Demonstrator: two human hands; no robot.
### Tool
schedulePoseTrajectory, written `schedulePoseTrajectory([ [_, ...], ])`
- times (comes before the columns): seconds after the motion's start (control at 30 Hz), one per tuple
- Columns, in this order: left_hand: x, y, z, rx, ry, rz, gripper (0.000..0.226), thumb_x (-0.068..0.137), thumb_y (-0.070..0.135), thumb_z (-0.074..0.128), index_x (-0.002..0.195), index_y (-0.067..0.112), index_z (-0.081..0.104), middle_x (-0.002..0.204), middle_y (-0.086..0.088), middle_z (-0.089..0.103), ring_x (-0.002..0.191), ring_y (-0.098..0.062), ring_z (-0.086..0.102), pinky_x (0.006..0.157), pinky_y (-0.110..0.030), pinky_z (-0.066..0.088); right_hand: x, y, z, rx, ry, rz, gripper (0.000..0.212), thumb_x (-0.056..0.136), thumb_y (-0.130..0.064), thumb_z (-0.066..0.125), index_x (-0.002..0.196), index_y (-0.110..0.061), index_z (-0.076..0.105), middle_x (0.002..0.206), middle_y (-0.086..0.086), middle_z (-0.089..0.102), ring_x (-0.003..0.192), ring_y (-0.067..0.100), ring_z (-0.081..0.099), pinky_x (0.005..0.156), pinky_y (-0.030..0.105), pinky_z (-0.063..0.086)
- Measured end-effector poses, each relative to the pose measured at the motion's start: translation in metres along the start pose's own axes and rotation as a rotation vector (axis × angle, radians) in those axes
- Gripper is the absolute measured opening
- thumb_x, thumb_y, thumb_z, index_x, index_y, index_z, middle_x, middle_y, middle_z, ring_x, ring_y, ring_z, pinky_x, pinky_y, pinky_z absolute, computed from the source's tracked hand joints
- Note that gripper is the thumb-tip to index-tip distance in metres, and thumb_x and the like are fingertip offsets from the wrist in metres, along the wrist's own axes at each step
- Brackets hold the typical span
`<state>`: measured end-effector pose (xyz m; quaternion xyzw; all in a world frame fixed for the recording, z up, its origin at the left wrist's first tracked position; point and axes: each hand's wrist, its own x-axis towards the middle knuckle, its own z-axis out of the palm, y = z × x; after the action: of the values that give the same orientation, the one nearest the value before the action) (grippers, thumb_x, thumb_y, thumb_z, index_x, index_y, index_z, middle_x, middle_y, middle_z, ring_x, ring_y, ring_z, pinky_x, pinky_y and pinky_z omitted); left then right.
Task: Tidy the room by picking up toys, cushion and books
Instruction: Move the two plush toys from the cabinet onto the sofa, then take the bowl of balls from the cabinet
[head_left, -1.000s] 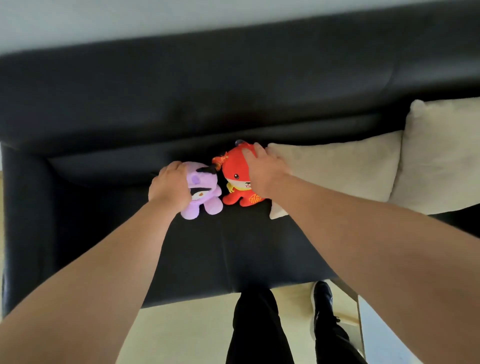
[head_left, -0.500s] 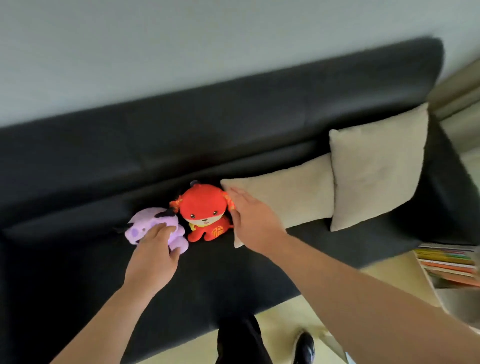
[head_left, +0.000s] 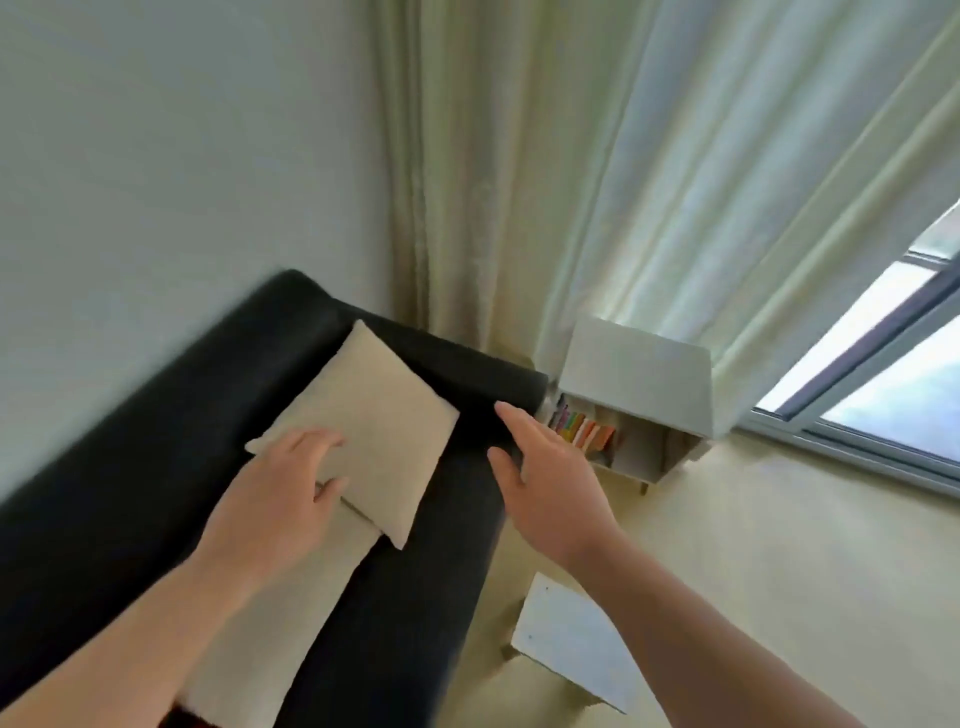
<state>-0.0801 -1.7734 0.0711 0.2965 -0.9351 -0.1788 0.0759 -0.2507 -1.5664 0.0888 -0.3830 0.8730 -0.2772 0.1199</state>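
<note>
Matt blk sofa (head_left: 130, 467); nubby cloth cushion (head_left: 363, 421)

home living room | black sofa (head_left: 426, 597) | curtains (head_left: 597, 171) | bookshelf (head_left: 634, 384)

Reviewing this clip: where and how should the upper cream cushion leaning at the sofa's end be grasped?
Probably by its two side edges, coming from the front of the sofa. The cushion leans tilted against the armrest, its broad face open and its near corner overhanging a second cushion. The left hand and the right hand are both open and empty, so a two-handed pinch looks natural.
</note>
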Motion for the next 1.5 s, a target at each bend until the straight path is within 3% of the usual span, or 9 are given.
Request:
schedulePoseTrajectory([
  [0.17, 0.032, 0.204, 0.033, -0.096, 0.093, 0.191, 0.037, 0.095, 0.027, 0.063, 0.132, 0.026, 0.058, 0.134, 0.013, 0.055, 0.126, -0.007, 0.048, 0.103, -0.023, 0.037, -0.070, 0.149, -0.137, 0.036, 0.266, 0.100, 0.051, 0.105, -0.034, 0.047, 0.154, -0.032, 0.036, 0.155, -0.014, 0.042, 0.143, 0.009, 0.039, 0.116, 0.026, 0.034],
  [0.3, 0.025, 0.374, 0.088, -0.279, 0.121, 0.256, 0.035, 0.092, 0.023, 0.069, 0.126, 0.022, 0.063, 0.123, 0.010, 0.060, 0.111, -0.007, 0.052, 0.098, -0.028, 0.043, -0.138, 0.261, -0.239, -0.045, 0.394, 0.144, 0.050, 0.103, -0.028, 0.054, 0.152, -0.023, 0.044, 0.152, -0.010, 0.048, 0.137, 0.011, 0.048, 0.109, 0.022, 0.038],
  [0.47, 0.029, 0.558, 0.167, -0.301, -0.077, 0.457, 0.041, 0.089, 0.027, 0.073, 0.128, 0.024, 0.062, 0.125, 0.009, 0.063, 0.116, -0.008, 0.056, 0.102, -0.027, 0.044, -0.213, 0.381, -0.345, -0.159, 0.485, 0.259, 0.050, 0.101, -0.023, 0.058, 0.150, -0.020, 0.047, 0.150, -0.006, 0.051, 0.139, 0.010, 0.046, 0.108, 0.019, 0.035],
  [0.67, 0.047, 0.777, 0.254, -0.301, -0.177, 0.657, 0.037, 0.086, 0.022, 0.076, 0.121, 0.026, 0.065, 0.119, 0.012, 0.061, 0.107, -0.013, 0.059, 0.092, -0.026, 0.041, -0.293, 0.541, -0.445, -0.134, 0.692, 0.496, 0.047, 0.096, -0.015, 0.064, 0.142, -0.013, 0.055, 0.141, 0.000, 0.061, 0.131, 0.011, 0.053, 0.105, -0.001, 0.022],
  [1.0, 0.086, 1.136, 0.432, -0.414, -0.382, 0.919, 0.030, 0.090, 0.030, 0.069, 0.120, 0.033, 0.063, 0.121, 0.015, 0.059, 0.102, -0.009, 0.060, 0.087, -0.024, 0.040, -0.387, 0.812, -0.620, -0.189, 0.831, 0.833, 0.045, 0.099, -0.019, 0.060, 0.144, -0.018, 0.054, 0.143, 0.000, 0.059, 0.135, 0.014, 0.052, 0.108, 0.018, 0.035],
  [1.17, 0.076, 1.337, 0.487, -0.391, -0.507, 1.151, 0.028, 0.092, 0.031, 0.067, 0.120, 0.035, 0.063, 0.122, 0.019, 0.058, 0.109, -0.006, 0.056, 0.088, -0.021, 0.040, -0.446, 0.923, -0.704, -0.174, 0.912, 1.001, 0.043, 0.102, -0.023, 0.056, 0.145, -0.024, 0.053, 0.146, -0.006, 0.055, 0.137, 0.007, 0.048, 0.106, 0.011, 0.032],
  [1.3, 0.053, 1.478, 0.540, -0.426, -0.546, 1.267, 0.026, 0.092, 0.029, 0.067, 0.116, 0.037, 0.064, 0.113, 0.022, 0.056, 0.099, 0.000, 0.054, 0.079, -0.007, 0.036, -0.493, 1.019, -0.755, -0.158, 0.987, 1.096, 0.041, 0.102, -0.026, 0.056, 0.143, -0.027, 0.054, 0.140, -0.008, 0.060, 0.126, 0.011, 0.056, 0.089, 0.010, 0.035],
  [1.4, 0.037, 1.569, 0.585, -0.409, -0.557, 1.336, 0.028, 0.093, 0.032, 0.066, 0.120, 0.037, 0.062, 0.119, 0.021, 0.055, 0.105, -0.004, 0.057, 0.085, -0.020, 0.041, -0.527, 1.100, -0.796, -0.164, 1.055, 1.110, 0.040, 0.102, -0.026, 0.056, 0.142, -0.027, 0.055, 0.134, -0.009, 0.064, 0.117, 0.014, 0.061, 0.079, 0.007, 0.032],
  [1.5, 0.028, 1.654, 0.619, -0.391, -0.537, 1.355, 0.028, 0.093, 0.033, 0.065, 0.121, 0.038, 0.062, 0.126, 0.018, 0.057, 0.111, -0.006, 0.058, 0.090, -0.025, 0.044, -0.557, 1.174, -0.852, -0.189, 1.134, 1.095, 0.039, 0.101, -0.024, 0.057, 0.140, -0.025, 0.058, 0.086, -0.008, 0.065, 0.076, 0.010, 0.051, 0.063, 0.012, 0.032],
])
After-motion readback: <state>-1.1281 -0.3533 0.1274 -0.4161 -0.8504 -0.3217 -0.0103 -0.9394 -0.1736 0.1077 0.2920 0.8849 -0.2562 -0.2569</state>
